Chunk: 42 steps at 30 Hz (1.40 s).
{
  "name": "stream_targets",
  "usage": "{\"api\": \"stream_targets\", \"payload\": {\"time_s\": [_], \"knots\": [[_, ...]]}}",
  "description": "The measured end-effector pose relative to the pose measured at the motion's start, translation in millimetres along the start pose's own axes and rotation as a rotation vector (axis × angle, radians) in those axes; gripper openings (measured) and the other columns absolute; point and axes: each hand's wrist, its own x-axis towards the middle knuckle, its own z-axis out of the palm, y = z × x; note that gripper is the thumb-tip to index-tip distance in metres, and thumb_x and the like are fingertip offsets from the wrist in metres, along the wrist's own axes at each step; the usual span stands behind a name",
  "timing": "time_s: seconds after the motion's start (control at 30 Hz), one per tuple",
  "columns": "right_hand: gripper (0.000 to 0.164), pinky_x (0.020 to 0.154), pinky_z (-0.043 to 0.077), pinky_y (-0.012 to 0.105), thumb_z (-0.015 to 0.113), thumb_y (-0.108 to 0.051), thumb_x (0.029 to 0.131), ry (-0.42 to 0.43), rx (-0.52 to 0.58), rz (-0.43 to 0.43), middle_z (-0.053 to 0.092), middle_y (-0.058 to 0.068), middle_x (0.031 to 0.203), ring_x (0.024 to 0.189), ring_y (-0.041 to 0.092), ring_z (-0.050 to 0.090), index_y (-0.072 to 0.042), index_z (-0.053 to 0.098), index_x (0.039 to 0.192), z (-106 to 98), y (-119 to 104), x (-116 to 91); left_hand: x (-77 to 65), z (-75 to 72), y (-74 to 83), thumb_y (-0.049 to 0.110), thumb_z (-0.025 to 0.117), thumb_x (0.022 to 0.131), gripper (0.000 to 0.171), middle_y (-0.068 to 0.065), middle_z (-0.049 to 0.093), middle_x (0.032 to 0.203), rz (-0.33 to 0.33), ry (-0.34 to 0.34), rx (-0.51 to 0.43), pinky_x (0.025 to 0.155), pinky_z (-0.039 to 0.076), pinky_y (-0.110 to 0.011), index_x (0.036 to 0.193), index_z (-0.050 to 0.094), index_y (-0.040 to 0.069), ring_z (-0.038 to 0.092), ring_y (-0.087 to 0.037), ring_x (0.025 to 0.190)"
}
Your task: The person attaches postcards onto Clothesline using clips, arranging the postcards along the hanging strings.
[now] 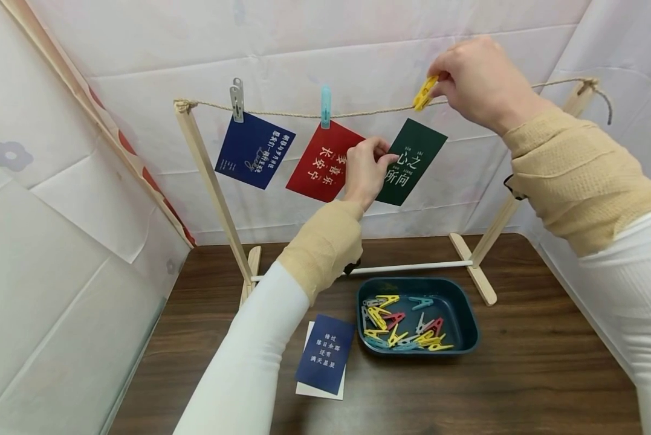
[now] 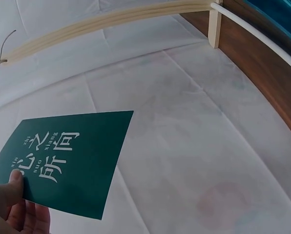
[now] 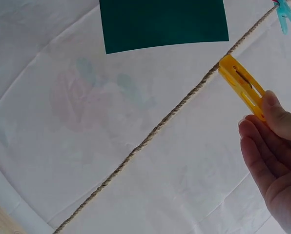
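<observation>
A dark green card with white characters is pinched along its left edge by my left hand. The card tilts, and its upper corner sits just below the twine. In the left wrist view, the thumb lies on the front of the card. My right hand pinches a yellow clothespin at the twine, above and right of the card. In the right wrist view, the tip of the clothespin meets the twine, with the green card apart from it.
A blue card hangs from a grey clothespin, and a red card from a light blue clothespin. A wooden frame carries the twine. Below stand a dark bin of several clothespins and stacked cards.
</observation>
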Motion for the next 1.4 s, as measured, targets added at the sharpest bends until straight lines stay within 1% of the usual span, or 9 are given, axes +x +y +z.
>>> {"api": "stream_targets", "payload": {"time_s": [0.23, 0.37, 0.6, 0.7, 1.0, 1.13, 1.4], "knots": [[0.020, 0.078, 0.045, 0.045, 0.052, 0.000, 0.087, -0.012, -0.009, -0.027, 0.058, 0.028, 0.100, 0.087, 0.037, 0.049, 0.012, 0.059, 0.101, -0.6, -2.0, 1.7, 4.1, -0.8, 3.2, 0.017, 0.062, 0.082, 0.015, -0.004, 0.063, 0.085, -0.007, 0.009, 0.008, 0.067, 0.044, -0.015, 0.092, 0.062, 0.007, 0.052, -0.012, 0.077], [0.018, 0.074, 0.045, 0.044, 0.053, 0.001, 0.086, -0.009, -0.006, -0.051, 0.059, 0.027, 0.098, 0.085, 0.037, 0.051, 0.012, 0.060, 0.099, -0.6, -3.5, 4.0, 5.3, -1.2, 3.7, 0.018, 0.062, 0.082, 0.015, -0.003, 0.063, 0.084, -0.012, 0.014, 0.024, 0.067, 0.044, -0.015, 0.092, 0.062, 0.007, 0.052, -0.011, 0.077], [0.019, 0.075, 0.045, 0.044, 0.053, 0.001, 0.087, -0.017, -0.006, -0.038, 0.058, 0.027, 0.099, 0.086, 0.036, 0.051, 0.012, 0.059, 0.100, -1.4, -5.8, 6.6, 6.5, -3.0, 5.7, 0.017, 0.062, 0.082, 0.014, -0.004, 0.063, 0.085, -0.010, 0.019, 0.031, 0.068, 0.044, -0.015, 0.092, 0.062, 0.007, 0.052, -0.012, 0.077], [0.018, 0.075, 0.045, 0.043, 0.053, 0.001, 0.086, -0.018, -0.004, -0.048, 0.059, 0.026, 0.098, 0.085, 0.035, 0.051, 0.012, 0.060, 0.098, -2.1, -6.3, 7.6, 7.7, -3.6, 6.9, 0.017, 0.061, 0.083, 0.014, -0.003, 0.063, 0.085, -0.010, 0.021, 0.034, 0.068, 0.044, -0.014, 0.092, 0.062, 0.007, 0.052, -0.012, 0.077], [0.017, 0.074, 0.045, 0.042, 0.052, 0.001, 0.087, -0.046, 0.021, -0.038, 0.059, 0.027, 0.098, 0.086, 0.035, 0.050, 0.012, 0.061, 0.097, -3.0, -6.1, 11.9, 10.4, -4.3, 8.8, 0.017, 0.062, 0.082, 0.015, -0.003, 0.062, 0.084, -0.009, 0.028, 0.041, 0.069, 0.043, -0.014, 0.092, 0.061, 0.007, 0.052, -0.012, 0.076], [0.018, 0.077, 0.045, 0.044, 0.052, 0.002, 0.087, -0.064, 0.017, -0.021, 0.058, 0.028, 0.100, 0.089, 0.036, 0.050, 0.012, 0.060, 0.098, -2.3, -6.8, 14.2, 11.2, -4.0, 9.2, 0.017, 0.062, 0.082, 0.015, -0.003, 0.062, 0.084, -0.014, 0.032, 0.053, 0.069, 0.043, -0.014, 0.092, 0.061, 0.007, 0.052, -0.011, 0.076], [0.018, 0.077, 0.044, 0.045, 0.052, 0.001, 0.087, -0.081, -0.002, -0.035, 0.058, 0.028, 0.099, 0.088, 0.037, 0.049, 0.012, 0.060, 0.097, -1.0, -7.6, 21.4, 12.2, -3.0, 10.3, 0.017, 0.062, 0.082, 0.014, -0.003, 0.062, 0.084, -0.015, 0.043, 0.068, 0.068, 0.043, -0.015, 0.091, 0.061, 0.007, 0.053, -0.011, 0.075]]}}
